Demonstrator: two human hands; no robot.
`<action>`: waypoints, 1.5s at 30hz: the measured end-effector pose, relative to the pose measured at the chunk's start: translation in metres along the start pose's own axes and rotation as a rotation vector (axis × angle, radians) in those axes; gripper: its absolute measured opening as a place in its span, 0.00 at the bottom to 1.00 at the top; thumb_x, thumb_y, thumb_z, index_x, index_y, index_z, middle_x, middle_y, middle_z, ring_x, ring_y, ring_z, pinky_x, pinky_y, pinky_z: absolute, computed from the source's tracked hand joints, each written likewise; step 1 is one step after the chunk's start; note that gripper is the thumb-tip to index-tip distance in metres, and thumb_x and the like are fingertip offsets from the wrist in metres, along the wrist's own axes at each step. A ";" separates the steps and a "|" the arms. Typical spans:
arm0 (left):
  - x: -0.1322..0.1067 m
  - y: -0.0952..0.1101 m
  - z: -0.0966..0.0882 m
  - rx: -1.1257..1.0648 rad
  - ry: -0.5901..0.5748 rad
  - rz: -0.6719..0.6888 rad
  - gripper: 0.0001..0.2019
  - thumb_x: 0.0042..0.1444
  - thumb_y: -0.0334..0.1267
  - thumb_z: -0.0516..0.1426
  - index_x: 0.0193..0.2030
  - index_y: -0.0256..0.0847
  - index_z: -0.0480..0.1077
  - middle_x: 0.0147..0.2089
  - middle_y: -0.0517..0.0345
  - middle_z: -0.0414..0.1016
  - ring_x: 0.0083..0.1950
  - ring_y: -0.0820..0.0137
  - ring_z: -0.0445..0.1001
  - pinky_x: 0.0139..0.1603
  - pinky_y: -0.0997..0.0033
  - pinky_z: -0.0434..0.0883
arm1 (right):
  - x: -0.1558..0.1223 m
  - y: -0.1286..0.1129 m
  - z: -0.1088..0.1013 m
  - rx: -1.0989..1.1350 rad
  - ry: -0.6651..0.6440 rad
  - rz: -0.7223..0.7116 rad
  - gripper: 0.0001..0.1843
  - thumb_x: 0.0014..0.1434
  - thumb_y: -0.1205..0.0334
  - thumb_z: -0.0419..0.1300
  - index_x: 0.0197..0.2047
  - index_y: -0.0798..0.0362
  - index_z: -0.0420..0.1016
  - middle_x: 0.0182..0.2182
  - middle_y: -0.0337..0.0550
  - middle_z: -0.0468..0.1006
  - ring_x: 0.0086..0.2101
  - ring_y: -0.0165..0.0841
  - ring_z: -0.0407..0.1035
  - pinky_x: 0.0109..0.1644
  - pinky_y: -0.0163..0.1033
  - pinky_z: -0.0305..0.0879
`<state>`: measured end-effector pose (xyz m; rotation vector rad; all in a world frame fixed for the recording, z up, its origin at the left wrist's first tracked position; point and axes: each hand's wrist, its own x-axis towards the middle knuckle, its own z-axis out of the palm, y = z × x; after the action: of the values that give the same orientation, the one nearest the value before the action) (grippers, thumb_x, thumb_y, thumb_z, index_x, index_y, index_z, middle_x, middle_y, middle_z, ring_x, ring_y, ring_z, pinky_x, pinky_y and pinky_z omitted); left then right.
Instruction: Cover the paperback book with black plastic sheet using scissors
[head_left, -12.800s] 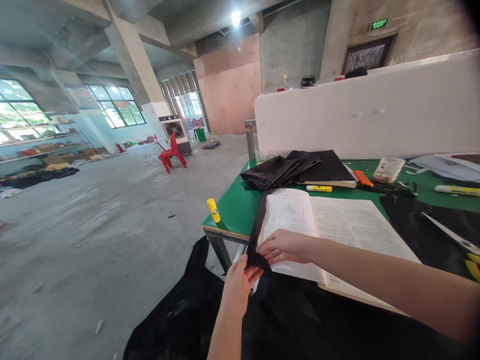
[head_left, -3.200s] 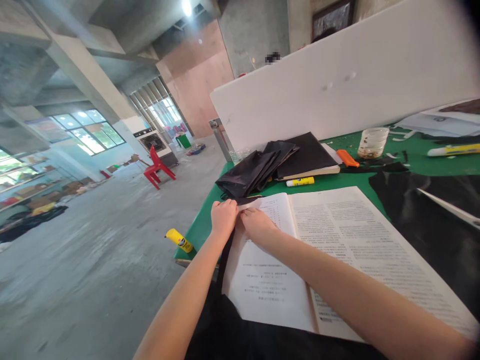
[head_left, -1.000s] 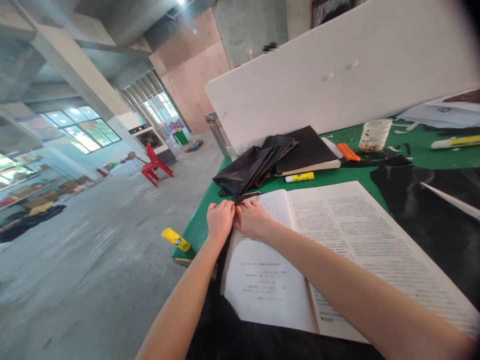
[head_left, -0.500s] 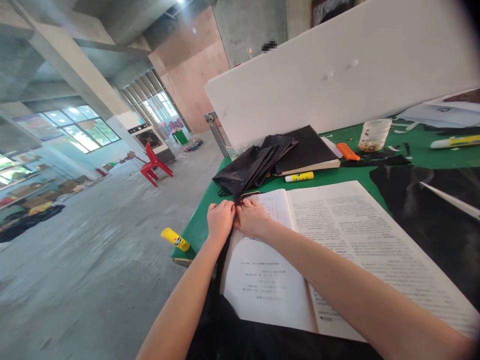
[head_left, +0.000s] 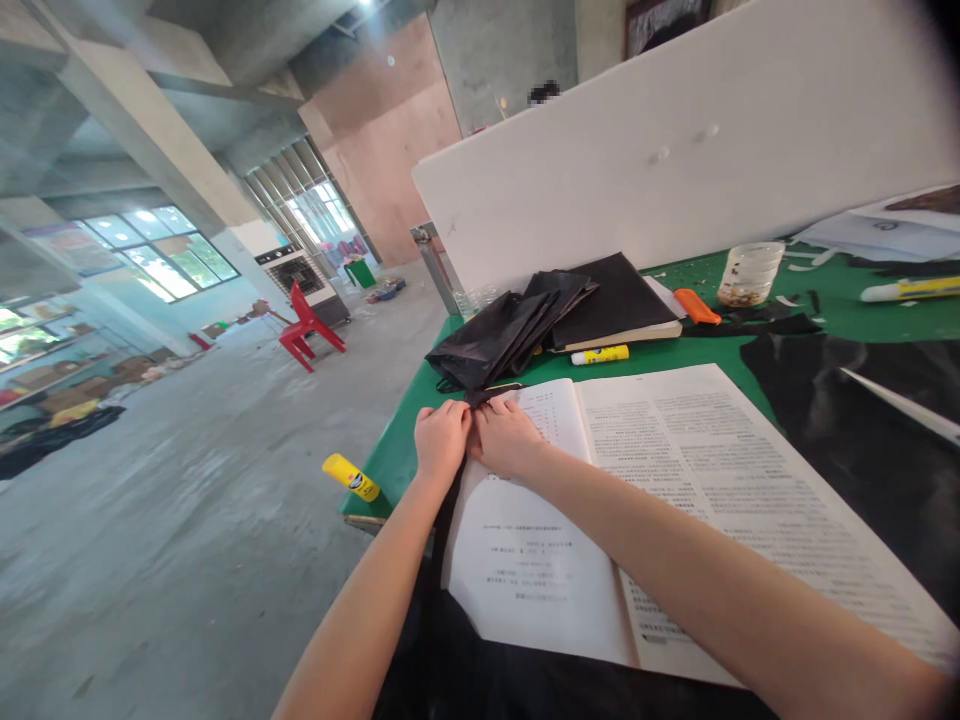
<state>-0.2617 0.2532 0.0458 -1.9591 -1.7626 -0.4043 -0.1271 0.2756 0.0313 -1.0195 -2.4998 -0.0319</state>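
An open book [head_left: 675, 450] with printed pages lies over a black sheet [head_left: 517, 685], whose edge shows along the book's left side. At the far left corner of the book, my left hand [head_left: 441, 440] is closed with its fingers pinching the sheet's edge. My right hand [head_left: 507, 436] rests on the left page beside it, fingers curled over the same corner and the black material there. The two hands touch or nearly touch. Exactly how the fingertips grip the fold is hidden.
Beyond the hands lie folded black sheets [head_left: 499, 335], a black-covered book [head_left: 626, 300], a glue stick [head_left: 600, 355] and an orange-handled tool [head_left: 696, 306]. A plastic cup [head_left: 750, 274] stands behind. Another glue stick [head_left: 351, 477] stands by the left table edge. Scissor blades [head_left: 900, 400] lie right.
Both hands stay at the same corner with barely any movement. A little more black material shows just beyond the fingers, and the view has shifted very slightly.
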 end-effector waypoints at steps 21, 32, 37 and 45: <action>0.002 0.003 0.000 -0.003 0.004 0.016 0.10 0.61 0.35 0.48 0.37 0.43 0.71 0.36 0.56 0.76 0.37 0.67 0.72 0.43 0.66 0.58 | 0.003 0.001 -0.003 0.033 -0.032 0.018 0.22 0.59 0.56 0.47 0.49 0.61 0.69 0.44 0.52 0.73 0.48 0.43 0.57 0.50 0.47 0.52; 0.002 0.003 -0.002 -0.001 0.021 -0.002 0.10 0.60 0.35 0.49 0.38 0.42 0.71 0.37 0.55 0.76 0.37 0.66 0.72 0.42 0.66 0.58 | 0.001 0.003 0.000 0.040 -0.022 0.006 0.25 0.60 0.54 0.46 0.55 0.59 0.65 0.49 0.52 0.71 0.49 0.44 0.56 0.52 0.47 0.50; 0.005 0.006 -0.005 -0.001 0.022 0.005 0.10 0.61 0.35 0.48 0.37 0.41 0.71 0.36 0.55 0.76 0.36 0.67 0.71 0.41 0.66 0.58 | 0.002 0.004 0.001 0.030 -0.030 0.002 0.27 0.58 0.53 0.48 0.55 0.61 0.64 0.50 0.53 0.70 0.50 0.44 0.56 0.51 0.47 0.51; 0.005 0.006 -0.006 -0.010 0.000 0.006 0.11 0.61 0.35 0.48 0.37 0.41 0.71 0.36 0.54 0.76 0.36 0.67 0.71 0.41 0.66 0.57 | 0.001 0.003 -0.001 0.019 -0.034 0.005 0.25 0.59 0.53 0.47 0.53 0.60 0.66 0.48 0.53 0.71 0.49 0.44 0.56 0.51 0.47 0.52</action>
<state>-0.2541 0.2539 0.0527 -1.9708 -1.7575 -0.4113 -0.1257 0.2786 0.0322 -1.0267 -2.5228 0.0112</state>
